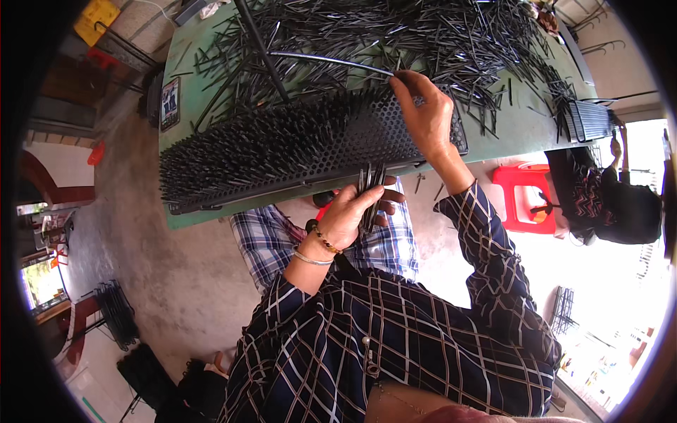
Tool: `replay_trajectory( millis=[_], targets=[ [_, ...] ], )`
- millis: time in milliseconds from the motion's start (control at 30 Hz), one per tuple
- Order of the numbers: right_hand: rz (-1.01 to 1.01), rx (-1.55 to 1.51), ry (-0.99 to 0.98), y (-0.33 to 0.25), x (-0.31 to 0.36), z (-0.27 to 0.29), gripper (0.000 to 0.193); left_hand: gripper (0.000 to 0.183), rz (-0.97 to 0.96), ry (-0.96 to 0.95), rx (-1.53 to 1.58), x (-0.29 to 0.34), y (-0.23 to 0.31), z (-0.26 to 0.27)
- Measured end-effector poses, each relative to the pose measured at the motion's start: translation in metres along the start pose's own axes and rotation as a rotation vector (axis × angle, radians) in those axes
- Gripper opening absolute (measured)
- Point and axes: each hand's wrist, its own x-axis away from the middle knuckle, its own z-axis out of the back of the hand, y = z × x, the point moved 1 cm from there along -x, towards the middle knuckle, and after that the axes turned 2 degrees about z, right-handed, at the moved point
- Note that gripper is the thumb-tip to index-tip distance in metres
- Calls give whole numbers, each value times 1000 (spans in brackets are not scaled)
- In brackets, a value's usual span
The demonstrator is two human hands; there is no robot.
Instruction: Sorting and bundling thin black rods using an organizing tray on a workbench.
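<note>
My left hand [343,211] is closed around a small bundle of thin black sticks [370,204], which stand up between thumb and fingers near the table's front edge. Above the right part of a black perforated tray [384,134] is my right hand [429,116], thumb and forefinger pinched together. A long thin dark rod [331,60] runs to those fingertips; whether they grip it or a small stick I cannot tell. Black upright sticks [261,144] crowd the tray's left and middle holes, while bare holes show on its right.
Loose black sticks [367,39] lie heaped over the green table [493,144]. A dark pole [259,46] rises behind the tray. A phone-like object [170,104] lies at the left edge. At right are a red stool [520,197], a wire rack [591,120] and another person [613,201].
</note>
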Motion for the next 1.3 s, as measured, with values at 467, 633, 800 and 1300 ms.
replay_trajectory(
  millis=[467, 633, 800, 1300],
  targets=[
    [270, 18, -134, -1, -1, 0, 18, 32, 15, -2, -20, 1, -1, 4],
    [337, 63, -203, 1, -3, 1, 18, 32, 13, 2, -4, 1, -2, 3],
    [309, 57, -206, 14, 0, -6, 20, 32, 9, 24, 10, 2, -3, 2],
    [434, 300, -166, 6, -3, -12, 23, 32, -10, 32, -10, 0, -2, -2]
  ],
)
